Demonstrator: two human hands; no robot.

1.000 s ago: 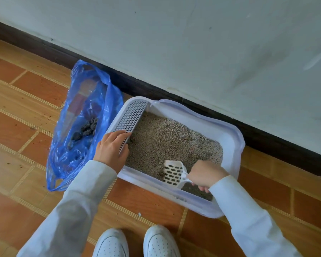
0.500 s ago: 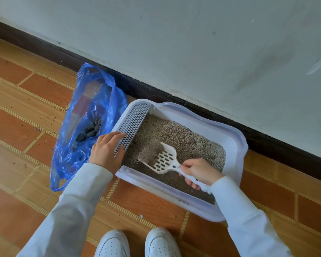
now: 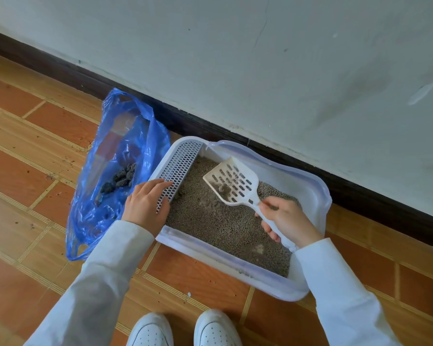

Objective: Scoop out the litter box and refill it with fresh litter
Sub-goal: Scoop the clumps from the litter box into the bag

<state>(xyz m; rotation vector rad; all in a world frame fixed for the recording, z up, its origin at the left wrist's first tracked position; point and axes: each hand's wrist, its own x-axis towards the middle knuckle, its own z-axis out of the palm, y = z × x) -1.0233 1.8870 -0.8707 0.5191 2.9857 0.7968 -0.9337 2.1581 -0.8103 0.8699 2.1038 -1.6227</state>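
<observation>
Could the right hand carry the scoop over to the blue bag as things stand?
Probably yes. The right hand grips the scoop lifted above the litter. The blue bag lies open beside the litter box; only the left hand, resting on the grid edge, sits between.

right hand (image 3: pixel 289 222) grips scoop (image 3: pixel 231 182) — clump aboard | left hand (image 3: pixel 145 204) on litter box (image 3: pixel 320 196)

Left hand (image 3: pixel 145 204) flat, fingers straight; right hand (image 3: pixel 289 222) curled in grip
</observation>
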